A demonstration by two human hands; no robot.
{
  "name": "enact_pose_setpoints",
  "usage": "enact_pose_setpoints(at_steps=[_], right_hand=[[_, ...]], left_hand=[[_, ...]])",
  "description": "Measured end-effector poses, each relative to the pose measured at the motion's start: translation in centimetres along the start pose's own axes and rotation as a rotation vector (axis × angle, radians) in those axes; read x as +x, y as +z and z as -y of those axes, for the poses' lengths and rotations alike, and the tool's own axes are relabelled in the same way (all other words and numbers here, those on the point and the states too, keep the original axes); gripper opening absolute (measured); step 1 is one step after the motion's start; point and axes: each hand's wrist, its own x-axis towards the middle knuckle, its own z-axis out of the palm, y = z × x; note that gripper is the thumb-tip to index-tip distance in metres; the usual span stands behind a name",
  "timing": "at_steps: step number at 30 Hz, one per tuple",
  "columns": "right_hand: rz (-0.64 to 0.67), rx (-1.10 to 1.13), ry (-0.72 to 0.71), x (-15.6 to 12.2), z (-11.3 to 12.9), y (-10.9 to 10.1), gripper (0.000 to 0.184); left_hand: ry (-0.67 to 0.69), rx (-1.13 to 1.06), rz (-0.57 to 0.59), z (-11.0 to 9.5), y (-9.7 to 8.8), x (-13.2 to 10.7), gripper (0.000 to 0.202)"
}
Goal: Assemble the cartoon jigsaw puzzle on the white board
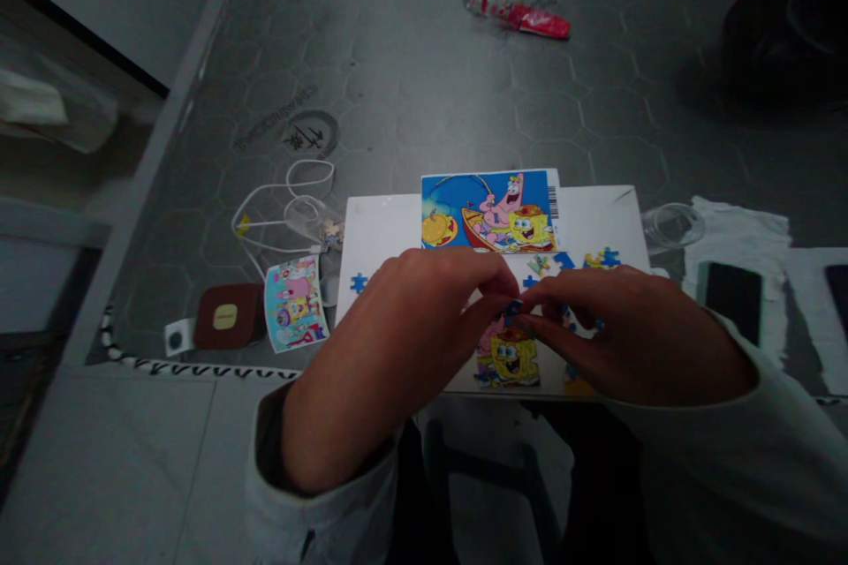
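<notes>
My left hand (430,309) and my right hand (596,318) meet over the white board, fingertips pinched together around a small dark blue jigsaw piece (512,309). Much of that piece is hidden by the fingers. Just below them lies a partly joined section of the puzzle (509,360) with a yellow cartoon character. Beyond the hands rests the picture card (490,207), showing a pink and a yellow character in a boat. Loose blue pieces (609,257) lie near the right hand, and another blue piece (359,283) sits at the board's left side.
The white board (381,225) stands low over grey floor tiles. To its left are a cartoon card (296,304), a brown box (227,316) and a white cable (258,188). On the right, a phone (734,298) lies on white tissue (735,229) beside a clear cup (674,225). A red wrapper (540,21) lies farther off.
</notes>
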Motion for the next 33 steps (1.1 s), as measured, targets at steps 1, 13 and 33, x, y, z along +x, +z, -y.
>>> enact_pose_setpoints(at_steps=[1,13,33], right_hand=[[0.002,0.002,0.009,-0.01,0.06,-0.03,0.009],[0.036,0.002,0.099,-0.25,0.17,0.46,0.011],[0.097,0.035,0.120,-0.17,0.26,0.32,0.019]], left_hand=[[0.002,-0.009,-0.002,-0.03,-0.01,0.01,0.009],[-0.044,0.014,0.026,-0.15,-0.06,0.29,0.010],[-0.030,-0.022,0.052,0.20,-0.14,-0.13,0.019]])
